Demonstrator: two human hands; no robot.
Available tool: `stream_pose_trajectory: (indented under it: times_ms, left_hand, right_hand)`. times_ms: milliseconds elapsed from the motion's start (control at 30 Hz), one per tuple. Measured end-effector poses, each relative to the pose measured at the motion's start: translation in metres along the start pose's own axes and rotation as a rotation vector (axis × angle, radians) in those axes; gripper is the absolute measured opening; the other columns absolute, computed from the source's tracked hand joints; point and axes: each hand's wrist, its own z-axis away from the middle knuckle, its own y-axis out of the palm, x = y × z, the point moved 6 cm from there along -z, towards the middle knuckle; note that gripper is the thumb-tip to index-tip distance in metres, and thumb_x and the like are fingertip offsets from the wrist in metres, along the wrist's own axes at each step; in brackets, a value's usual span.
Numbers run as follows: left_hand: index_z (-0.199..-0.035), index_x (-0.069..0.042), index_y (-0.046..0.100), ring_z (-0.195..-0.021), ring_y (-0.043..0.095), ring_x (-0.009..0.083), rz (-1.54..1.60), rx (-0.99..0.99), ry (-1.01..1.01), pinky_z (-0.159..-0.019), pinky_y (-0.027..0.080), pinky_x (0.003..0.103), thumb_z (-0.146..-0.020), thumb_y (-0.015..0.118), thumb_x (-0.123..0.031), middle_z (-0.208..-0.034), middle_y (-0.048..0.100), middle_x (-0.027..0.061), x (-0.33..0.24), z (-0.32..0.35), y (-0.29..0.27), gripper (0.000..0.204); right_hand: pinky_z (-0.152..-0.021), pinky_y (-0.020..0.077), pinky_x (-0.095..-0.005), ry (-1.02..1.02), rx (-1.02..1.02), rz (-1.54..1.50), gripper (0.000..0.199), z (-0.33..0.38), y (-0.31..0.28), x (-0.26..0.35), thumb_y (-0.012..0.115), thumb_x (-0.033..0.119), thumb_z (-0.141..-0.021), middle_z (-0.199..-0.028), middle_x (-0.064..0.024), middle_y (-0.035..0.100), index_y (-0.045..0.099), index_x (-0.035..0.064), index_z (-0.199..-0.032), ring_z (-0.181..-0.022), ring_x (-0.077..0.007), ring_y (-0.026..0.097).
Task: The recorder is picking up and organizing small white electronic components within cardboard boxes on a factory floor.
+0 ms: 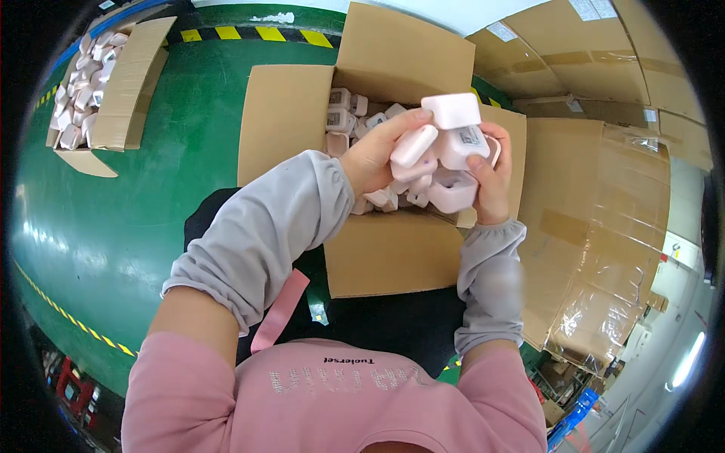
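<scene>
Over an open cardboard box (393, 253), both my hands hold a bunch of small white plastic adapters. My left hand (374, 155) grips one white adapter (413, 146) and steadies the stack from the left. My right hand (492, 181) clasps several more, among them a square white adapter (451, 110) on top and a rounded one (453, 192) below. Inside the box lie many more white adapters (343, 113), some with small dark printed labels. Grey sleeves cover both forearms.
A second open cardboard box (124, 90) full of white adapters sits on the green floor (136, 219) at the upper left. Large cardboard cartons wrapped in clear film (604, 226) stand to the right. Yellow-black striped tape (257, 33) marks the floor's far edge.
</scene>
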Motion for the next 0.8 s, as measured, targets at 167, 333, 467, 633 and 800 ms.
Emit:
stream_pose_trajectory:
  times_ms: [167,333,467,633,800]
  left_hand:
    - [-0.116,-0.005,0.050,-0.097,0.058,0.0177,-0.009,-0.065,0.038,-0.083,0.048,0.033,-0.089,0.049,-0.034,-0.108,0.058,0.0093,-0.008,0.002,-0.003,0.039]
    - [-0.119,-0.006,0.049,-0.099,0.057,0.0183,-0.126,-0.041,0.061,-0.086,0.047,0.033,-0.090,0.047,-0.035,-0.108,0.058,0.0090,-0.008,0.002,0.000,0.040]
    - [-0.118,-0.008,0.051,-0.097,0.056,0.0190,-0.031,0.065,0.137,-0.084,0.045,0.033,-0.088,0.049,-0.039,-0.110,0.057,0.0070,-0.019,-0.003,-0.001,0.043]
    - [-0.117,-0.011,0.052,-0.097,0.053,0.0175,0.046,0.019,0.162,-0.081,0.045,0.036,-0.087,0.050,-0.039,-0.107,0.057,0.0045,-0.041,0.005,-0.004,0.041]
    - [-0.126,-0.011,0.044,-0.099,0.051,0.0193,-0.108,0.031,0.205,-0.082,0.045,0.039,-0.091,0.042,-0.033,-0.112,0.052,0.0054,-0.057,0.007,-0.017,0.041]
  right_hand:
    - [-0.097,0.0371,-0.0335,0.077,-0.006,-0.046,0.059,-0.001,0.000,-0.012,0.070,0.012,-0.073,-0.124,-0.0114,0.048,0.041,0.0009,-0.123,-0.113,-0.0191,0.047]
    - [-0.096,0.0382,-0.0338,0.047,0.020,0.003,0.060,-0.002,0.003,-0.010,0.070,0.017,-0.074,-0.120,-0.0107,0.050,0.039,-0.0005,-0.122,-0.112,-0.0193,0.048]
    - [-0.099,0.0340,-0.0409,-0.016,0.068,-0.258,0.065,-0.002,0.004,0.000,0.067,0.037,-0.075,-0.120,-0.0157,0.049,0.040,0.0012,-0.122,-0.113,-0.0254,0.047]
    - [-0.090,0.0428,-0.0358,-0.291,-0.335,0.322,0.052,0.010,-0.037,0.074,0.069,0.026,-0.076,-0.115,-0.0145,0.055,0.048,-0.0009,-0.114,-0.103,-0.0207,0.054]
    - [-0.072,0.0553,-0.0385,-0.874,-1.027,1.014,0.053,0.084,-0.124,0.245,0.077,0.009,-0.068,-0.099,-0.0188,0.057,0.043,-0.0047,-0.106,-0.082,-0.0263,0.061]
